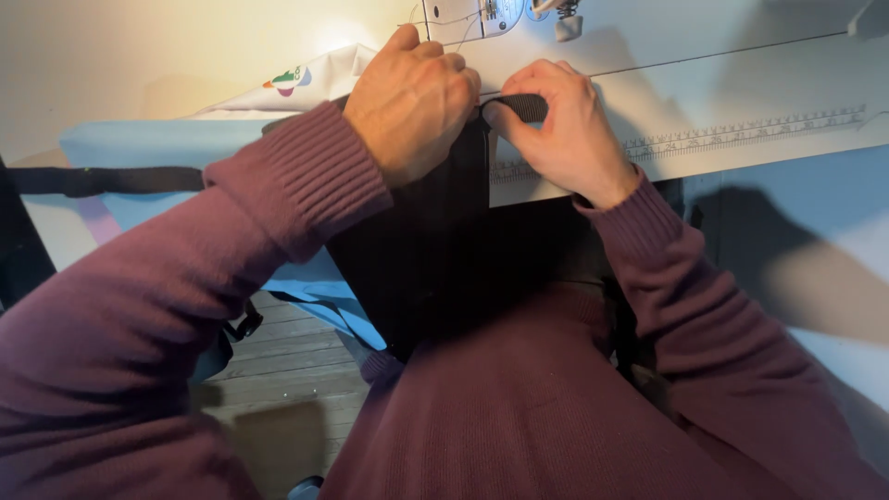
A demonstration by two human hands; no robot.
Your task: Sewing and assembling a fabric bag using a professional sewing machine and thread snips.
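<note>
My left hand [412, 97] presses down on the top edge of a black ribbed fabric piece [421, 250] that hangs from the sewing table into my lap. My right hand [565, 130] pinches a black webbing strap [520, 106] at that same top edge, thumb and fingers closed on it. Both hands sit just in front of the white sewing machine [482, 14], whose presser foot [567, 20] is a little to the right of them. Both arms wear maroon knit sleeves.
A white table top with a printed ruler [741, 134] runs to the right. Light blue fabric [139, 143] with a black strap [102, 179] lies at the left, white printed cloth [315, 79] behind it. Wooden floor [287, 370] shows below.
</note>
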